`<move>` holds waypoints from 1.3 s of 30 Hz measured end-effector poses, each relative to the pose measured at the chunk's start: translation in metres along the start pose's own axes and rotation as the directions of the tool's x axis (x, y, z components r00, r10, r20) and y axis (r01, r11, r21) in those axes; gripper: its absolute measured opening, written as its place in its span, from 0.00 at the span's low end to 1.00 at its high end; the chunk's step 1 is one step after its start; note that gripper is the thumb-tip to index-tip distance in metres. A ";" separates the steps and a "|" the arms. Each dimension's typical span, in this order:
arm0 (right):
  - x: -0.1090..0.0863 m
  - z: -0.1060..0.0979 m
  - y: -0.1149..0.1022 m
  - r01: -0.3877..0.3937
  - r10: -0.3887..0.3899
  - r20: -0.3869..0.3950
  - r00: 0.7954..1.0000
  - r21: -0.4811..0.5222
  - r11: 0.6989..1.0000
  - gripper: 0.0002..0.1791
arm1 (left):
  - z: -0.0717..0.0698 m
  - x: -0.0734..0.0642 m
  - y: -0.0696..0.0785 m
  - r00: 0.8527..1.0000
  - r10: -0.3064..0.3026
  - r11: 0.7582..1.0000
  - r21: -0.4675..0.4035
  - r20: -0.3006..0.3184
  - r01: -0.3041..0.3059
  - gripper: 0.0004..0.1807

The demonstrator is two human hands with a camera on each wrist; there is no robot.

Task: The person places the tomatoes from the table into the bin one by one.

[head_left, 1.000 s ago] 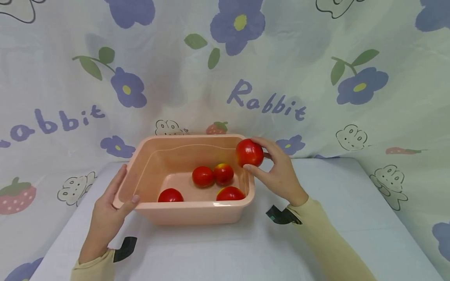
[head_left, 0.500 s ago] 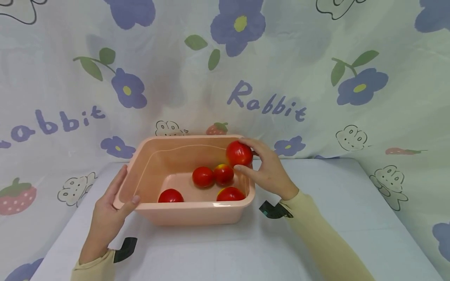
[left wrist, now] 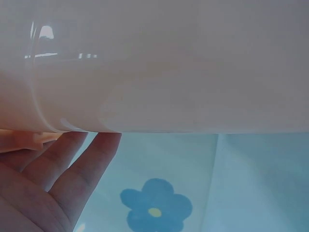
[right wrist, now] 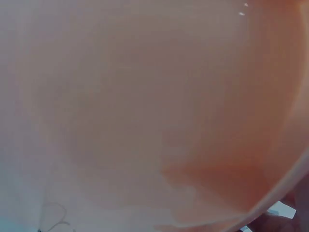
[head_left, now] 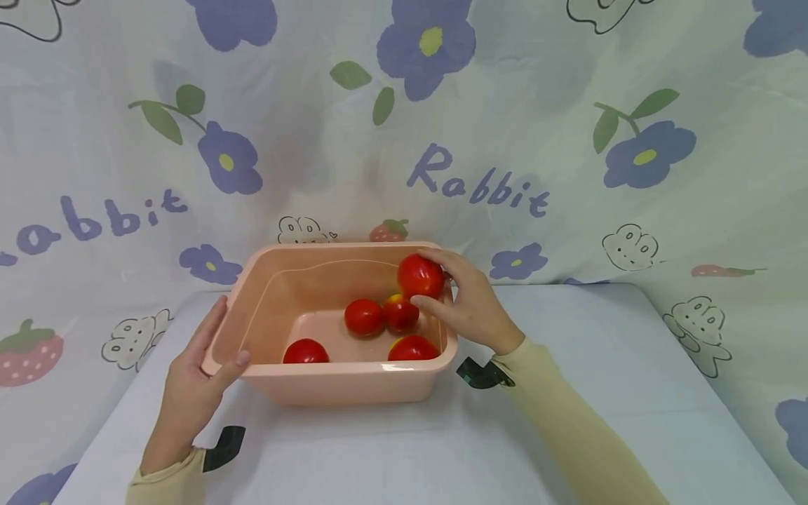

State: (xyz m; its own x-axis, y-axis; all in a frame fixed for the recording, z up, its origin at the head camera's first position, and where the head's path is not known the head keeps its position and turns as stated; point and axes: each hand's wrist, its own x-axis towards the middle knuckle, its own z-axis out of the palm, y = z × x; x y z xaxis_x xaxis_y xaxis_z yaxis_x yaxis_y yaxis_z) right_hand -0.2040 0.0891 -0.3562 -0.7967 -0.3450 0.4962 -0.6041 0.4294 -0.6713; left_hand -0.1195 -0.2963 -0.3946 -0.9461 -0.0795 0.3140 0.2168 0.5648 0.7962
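Observation:
A pink plastic basin (head_left: 341,384) stands on the table. My left hand (head_left: 189,393) holds its left end, thumb over the front left rim. In the left wrist view, fingers (left wrist: 84,176) touch the basin's outer wall (left wrist: 169,67). My right hand (head_left: 473,305) grips a large, glossy, round red fruit (head_left: 420,276) between thumb and fingers, over the basin's right end. Beneath it sits a smaller red-and-yellow fruit (head_left: 401,314), beside a red one (head_left: 364,318). The basin's wall (right wrist: 135,106) fills most of the right wrist view, which is blurred.
Two more red fruits, one at the front left (head_left: 306,351) and one at the front right (head_left: 413,348), are partly hidden by the basin's front rim. A white cloth covers the table (head_left: 379,456). A flower-printed curtain (head_left: 353,161) hangs behind.
My right hand has moved left with the held fruit, from over the basin's right rim to inside its outline. The left hand and the basin have stayed in place.

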 end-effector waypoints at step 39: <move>-0.026 -0.034 0.025 -0.044 0.033 -0.118 0.992 -0.093 0.995 0.29 | -0.027 0.002 -0.013 0.990 0.064 0.998 0.004 0.129 -0.065 0.34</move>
State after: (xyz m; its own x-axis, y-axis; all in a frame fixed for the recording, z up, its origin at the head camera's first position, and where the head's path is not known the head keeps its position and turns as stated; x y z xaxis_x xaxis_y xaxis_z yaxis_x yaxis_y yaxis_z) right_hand -0.1987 0.1375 -0.3668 -0.8129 -0.2297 0.5352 -0.5673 0.5201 -0.6385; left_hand -0.1177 -0.3256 -0.3903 -0.9532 0.0633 0.2955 0.2773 0.5719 0.7720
